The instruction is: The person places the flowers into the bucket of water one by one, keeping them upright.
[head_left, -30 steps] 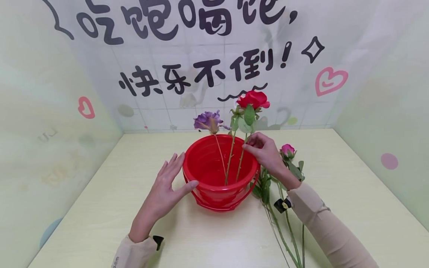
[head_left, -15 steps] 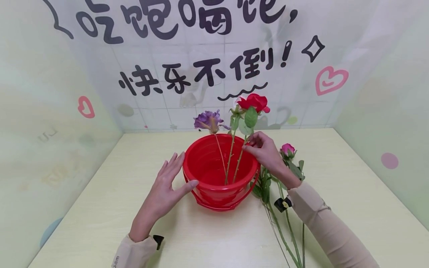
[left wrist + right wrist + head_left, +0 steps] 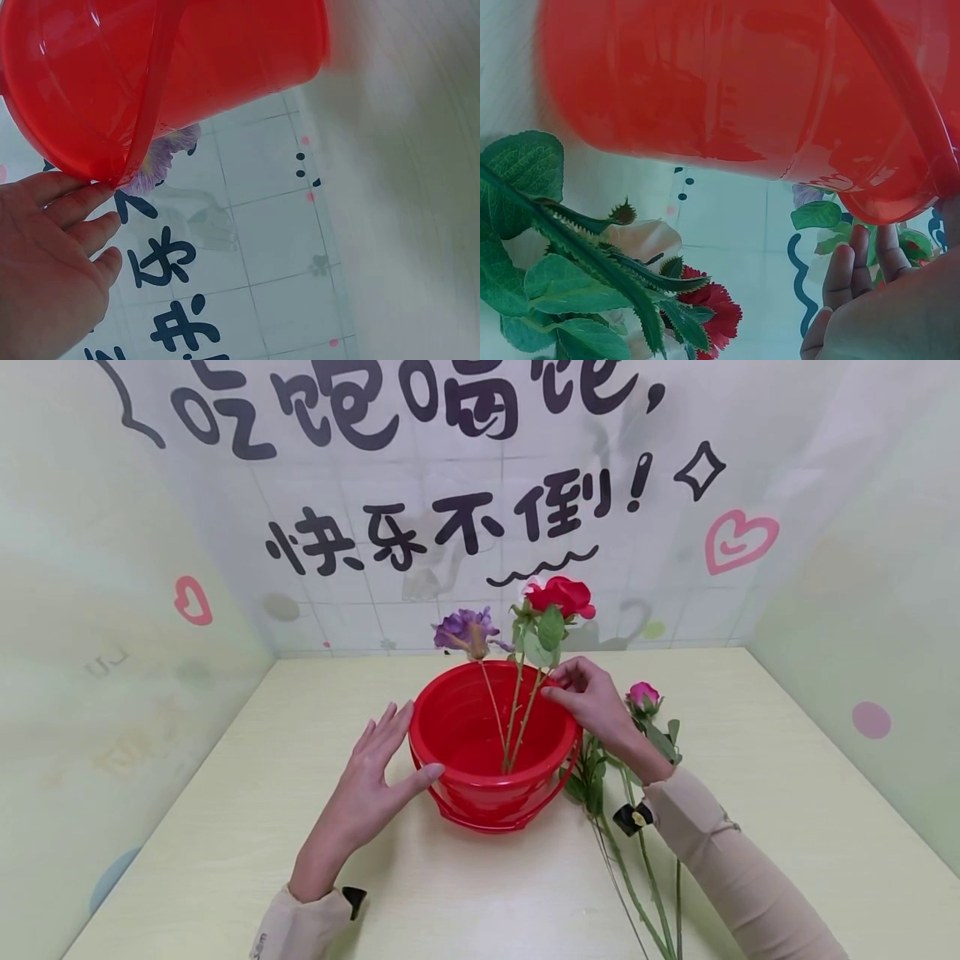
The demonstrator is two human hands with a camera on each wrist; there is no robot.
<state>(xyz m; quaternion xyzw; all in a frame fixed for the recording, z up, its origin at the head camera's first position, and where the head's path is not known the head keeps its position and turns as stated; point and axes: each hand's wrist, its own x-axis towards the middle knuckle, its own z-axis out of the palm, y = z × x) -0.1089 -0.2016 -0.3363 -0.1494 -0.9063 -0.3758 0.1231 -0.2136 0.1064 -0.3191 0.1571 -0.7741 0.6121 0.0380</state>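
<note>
A red bucket [image 3: 498, 802] stands on the table, its handle hanging down in front. My left hand [image 3: 367, 785] lies against its left rim with fingers straight and thumb spread. In the left wrist view the fingertips of my left hand [image 3: 64, 247] touch the rim. A red rose [image 3: 564, 597], a purple flower [image 3: 467, 633] and a pale flower [image 3: 534, 583] mostly hidden behind the rose rise from the bucket. The rose's stem leans left, just beside the fingertips of my right hand [image 3: 596, 702]. That hand hovers at the right rim, fingers loosely bent and holding nothing.
A pink rose [image 3: 643, 697] lies right of the bucket among several leafy stems [image 3: 615, 852], partly under my right forearm. In the right wrist view a red carnation [image 3: 718, 319] and a pale bloom [image 3: 649, 244] show there. A printed wall sheet [image 3: 337, 627] stands behind the table.
The red rose has sunk slightly and tipped left, its stem slipping out from my right thumb and fingers. Both hands and the bucket have stayed almost where they were.
</note>
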